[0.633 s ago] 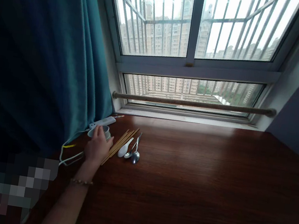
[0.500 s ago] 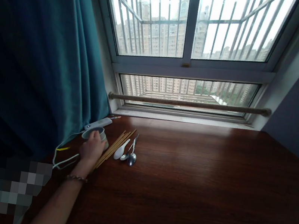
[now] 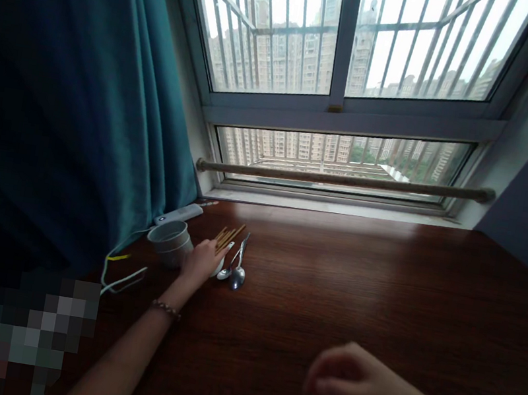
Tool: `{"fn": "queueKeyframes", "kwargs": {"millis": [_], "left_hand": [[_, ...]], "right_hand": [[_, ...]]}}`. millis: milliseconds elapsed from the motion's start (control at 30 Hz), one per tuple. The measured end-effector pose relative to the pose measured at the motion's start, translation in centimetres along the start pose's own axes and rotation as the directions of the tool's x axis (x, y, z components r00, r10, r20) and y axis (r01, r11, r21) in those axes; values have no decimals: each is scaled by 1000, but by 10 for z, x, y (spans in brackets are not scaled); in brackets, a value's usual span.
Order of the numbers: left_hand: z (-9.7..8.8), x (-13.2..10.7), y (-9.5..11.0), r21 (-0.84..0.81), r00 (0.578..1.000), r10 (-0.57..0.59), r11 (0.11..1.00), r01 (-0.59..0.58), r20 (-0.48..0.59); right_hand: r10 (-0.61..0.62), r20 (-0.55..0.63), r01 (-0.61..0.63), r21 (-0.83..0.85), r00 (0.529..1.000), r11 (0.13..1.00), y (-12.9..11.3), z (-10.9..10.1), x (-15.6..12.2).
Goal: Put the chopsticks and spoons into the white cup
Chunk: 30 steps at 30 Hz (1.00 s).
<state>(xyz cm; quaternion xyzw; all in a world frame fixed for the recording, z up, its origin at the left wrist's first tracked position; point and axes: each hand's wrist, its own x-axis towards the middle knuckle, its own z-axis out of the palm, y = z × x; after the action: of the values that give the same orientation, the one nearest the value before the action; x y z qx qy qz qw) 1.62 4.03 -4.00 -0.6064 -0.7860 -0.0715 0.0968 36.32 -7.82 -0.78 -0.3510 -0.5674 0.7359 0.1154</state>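
My left hand (image 3: 201,260), with a bracelet at its wrist, is closed over a bundle of wooden chopsticks (image 3: 227,237). Their upper ends stick out past my fingers; the lower ends are hidden under the hand. A pale grey cup (image 3: 170,244) stands upright just left of that hand. To the hand's right lie a white spoon (image 3: 217,267), mostly covered, and two metal spoons (image 3: 238,277), close together on the table. My right hand (image 3: 339,383), somewhat blurred, hovers over the near part of the table with fingers loosely curved and nothing in it.
The dark wooden table (image 3: 331,281) reaches to the window sill. A white power strip (image 3: 180,214) and a white cable (image 3: 125,279) lie along the left by the blue curtain (image 3: 158,107). A rail (image 3: 347,181) crosses the window low down.
My left hand has moved right from the cup onto the chopsticks, leaving the cup standing. My right hand has come into view at the lower right. The view has shifted slightly.
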Motion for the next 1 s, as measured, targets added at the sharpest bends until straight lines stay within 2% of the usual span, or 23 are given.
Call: {"fn": "queueKeyframes", "kwargs": {"millis": [67,133,267,333,433,500,600,733,867,1000], "left_hand": [[9,5,-3,-23,997,-24,999,26,79],[16,7,-6,-24,991,-40,999,44,128],[25,14,-9,-83,980,-36,995,53,196],[26,19,-6,-183,971,-10,982,55,241],[28,26,5,-319,950,80,948,22,303],[30,26,18,-383,929,135,924,9,345],[36,19,47,-473,905,197,881,5,377],[37,-2,103,-555,896,264,831,-23,358],[29,-30,159,-617,887,346,781,-92,306],[20,-48,194,-640,887,398,750,-167,235]], "right_hand": [[-40,-99,40,1,994,999,-13,-2,44],[-73,-237,46,-117,969,992,-27,-4,99],[-146,-444,21,-275,884,961,-49,1,199],[-168,-505,-5,-324,846,946,-56,6,231],[-160,-567,-67,-358,808,932,-61,9,255],[-136,-603,-118,-362,786,925,-58,4,256],[-116,-641,-166,-362,759,917,-46,-14,239],[-130,-677,-163,-350,724,922,-19,-48,191],[-157,-720,-149,-342,676,928,6,-76,135],[-195,-748,-147,-365,634,919,21,-92,95]]}}
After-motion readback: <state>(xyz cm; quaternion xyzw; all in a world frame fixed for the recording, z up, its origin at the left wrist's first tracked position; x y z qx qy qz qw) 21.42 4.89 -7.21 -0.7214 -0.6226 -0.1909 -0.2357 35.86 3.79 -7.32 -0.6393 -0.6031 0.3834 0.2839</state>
